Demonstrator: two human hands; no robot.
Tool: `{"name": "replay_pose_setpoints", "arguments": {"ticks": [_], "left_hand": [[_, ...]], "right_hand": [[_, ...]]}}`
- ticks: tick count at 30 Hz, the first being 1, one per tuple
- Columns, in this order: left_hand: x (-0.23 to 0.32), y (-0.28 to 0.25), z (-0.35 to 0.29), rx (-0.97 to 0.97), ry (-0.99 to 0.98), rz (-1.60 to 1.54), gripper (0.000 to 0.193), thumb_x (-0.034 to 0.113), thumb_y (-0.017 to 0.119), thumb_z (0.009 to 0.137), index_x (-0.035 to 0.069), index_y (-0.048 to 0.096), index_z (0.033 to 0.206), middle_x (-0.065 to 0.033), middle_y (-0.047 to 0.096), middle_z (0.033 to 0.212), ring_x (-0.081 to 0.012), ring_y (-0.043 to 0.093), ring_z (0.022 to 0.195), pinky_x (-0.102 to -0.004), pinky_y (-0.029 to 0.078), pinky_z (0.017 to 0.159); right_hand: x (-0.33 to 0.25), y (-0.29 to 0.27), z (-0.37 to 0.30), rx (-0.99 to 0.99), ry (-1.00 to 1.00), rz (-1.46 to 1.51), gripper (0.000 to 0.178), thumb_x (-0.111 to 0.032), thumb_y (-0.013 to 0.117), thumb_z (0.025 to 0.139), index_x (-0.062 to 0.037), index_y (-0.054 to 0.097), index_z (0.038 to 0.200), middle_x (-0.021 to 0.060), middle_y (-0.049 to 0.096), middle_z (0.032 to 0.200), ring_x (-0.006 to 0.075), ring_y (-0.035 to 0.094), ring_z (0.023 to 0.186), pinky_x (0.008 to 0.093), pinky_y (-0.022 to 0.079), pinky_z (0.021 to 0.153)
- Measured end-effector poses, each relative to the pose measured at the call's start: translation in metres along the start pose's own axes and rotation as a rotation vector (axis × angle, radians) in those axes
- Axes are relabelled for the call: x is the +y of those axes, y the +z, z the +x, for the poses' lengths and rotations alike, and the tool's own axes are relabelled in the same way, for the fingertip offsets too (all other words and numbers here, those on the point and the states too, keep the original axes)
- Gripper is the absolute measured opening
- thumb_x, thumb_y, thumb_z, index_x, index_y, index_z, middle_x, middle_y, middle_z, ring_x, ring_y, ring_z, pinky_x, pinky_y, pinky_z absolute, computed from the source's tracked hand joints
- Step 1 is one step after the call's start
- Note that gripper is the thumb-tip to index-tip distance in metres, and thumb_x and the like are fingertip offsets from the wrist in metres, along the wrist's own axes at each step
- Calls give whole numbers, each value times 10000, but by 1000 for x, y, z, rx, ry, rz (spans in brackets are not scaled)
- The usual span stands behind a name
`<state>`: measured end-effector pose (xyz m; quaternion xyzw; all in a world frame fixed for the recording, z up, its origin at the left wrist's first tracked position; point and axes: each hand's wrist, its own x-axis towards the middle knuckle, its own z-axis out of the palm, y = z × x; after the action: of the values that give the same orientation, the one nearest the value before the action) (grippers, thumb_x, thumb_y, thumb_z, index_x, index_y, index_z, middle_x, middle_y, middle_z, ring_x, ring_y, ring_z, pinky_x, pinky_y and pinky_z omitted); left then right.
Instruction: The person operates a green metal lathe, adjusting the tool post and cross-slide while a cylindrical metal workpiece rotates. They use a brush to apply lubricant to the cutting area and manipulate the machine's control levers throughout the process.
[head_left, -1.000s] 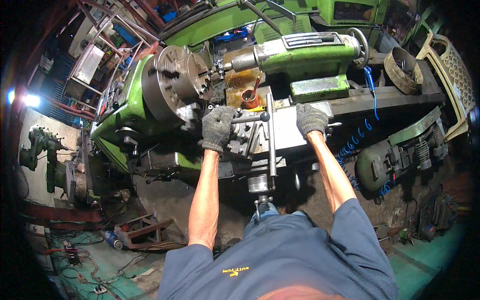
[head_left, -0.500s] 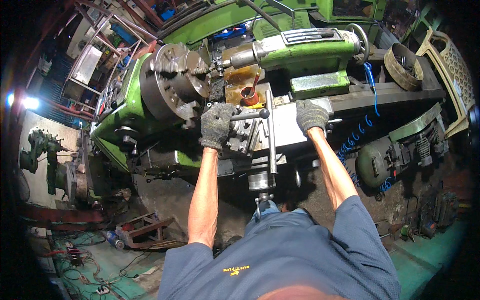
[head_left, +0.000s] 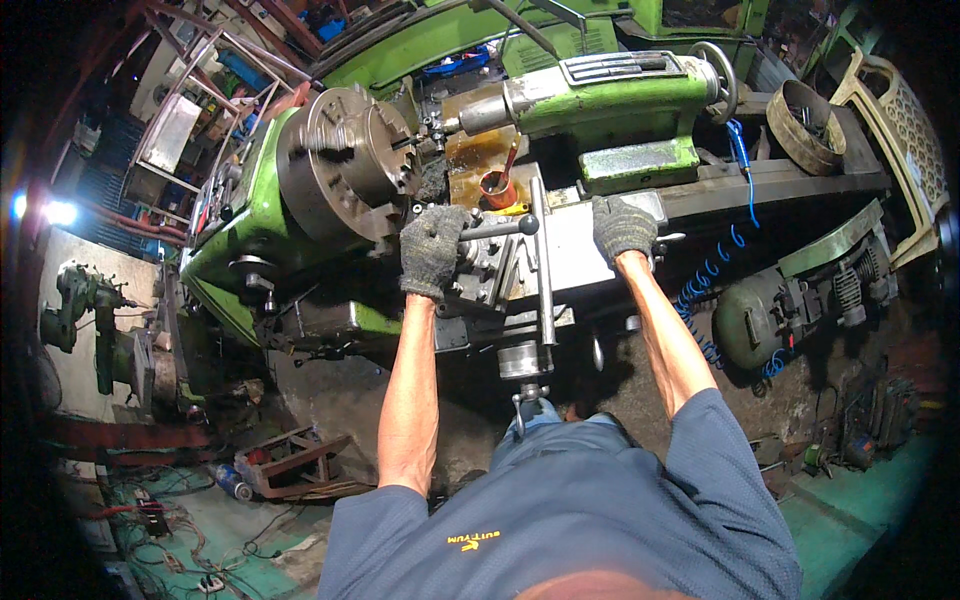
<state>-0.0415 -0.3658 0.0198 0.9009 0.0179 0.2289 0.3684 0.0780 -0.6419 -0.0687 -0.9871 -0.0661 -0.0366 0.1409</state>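
The left hand (head_left: 434, 250), gloved in grey knit, is at the black-knobbed steel lever (head_left: 492, 231), which projects right of the grip; finger closure cannot be told. Keep clear of the round grey steel chuck (head_left: 340, 185), up-left. The right hand (head_left: 625, 232), likewise gloved, overlaps the flat white plate (head_left: 572, 262); closure hidden.

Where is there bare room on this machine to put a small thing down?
The pale plate looks bare between the long metal bar and the right hand. It is crowded around the left hand, with the black-knobbed lever, the red cup and the chuck close by.
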Motion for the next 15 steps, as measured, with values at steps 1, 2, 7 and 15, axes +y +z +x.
{"name": "replay_pose_setpoints", "arguments": {"ticks": [1,2,7,15], "left_hand": [[1,0,-1,3,-21,-9,230,180,573,932,43,757,941,-124,740,893,-268,714,813,-376,542,752],[1,0,-1,5,-41,-18,228,179,575,931,43,759,939,-124,740,889,-266,715,810,-376,542,751],[-2,2,0,21,-15,-50,218,179,595,936,32,756,920,-120,729,851,-225,697,777,-358,528,726],[-7,4,-1,22,-75,-94,210,169,598,923,37,762,925,-126,738,868,-260,703,780,-382,537,735]], "right_hand": [[0,-1,-1,-5,-6,-2,503,-414,365,1036,-99,730,893,149,735,885,377,715,835,525,531,746],[-1,-3,-1,-9,-12,-3,505,-418,366,1035,-98,730,894,149,735,885,377,715,836,524,531,747],[-3,-9,-3,-26,-8,-29,473,-398,361,1039,-112,726,949,137,734,917,369,714,850,523,529,746],[-7,-22,-7,-89,-49,-96,382,-328,351,1042,-157,691,1066,94,719,1015,340,709,924,525,530,740]]}}
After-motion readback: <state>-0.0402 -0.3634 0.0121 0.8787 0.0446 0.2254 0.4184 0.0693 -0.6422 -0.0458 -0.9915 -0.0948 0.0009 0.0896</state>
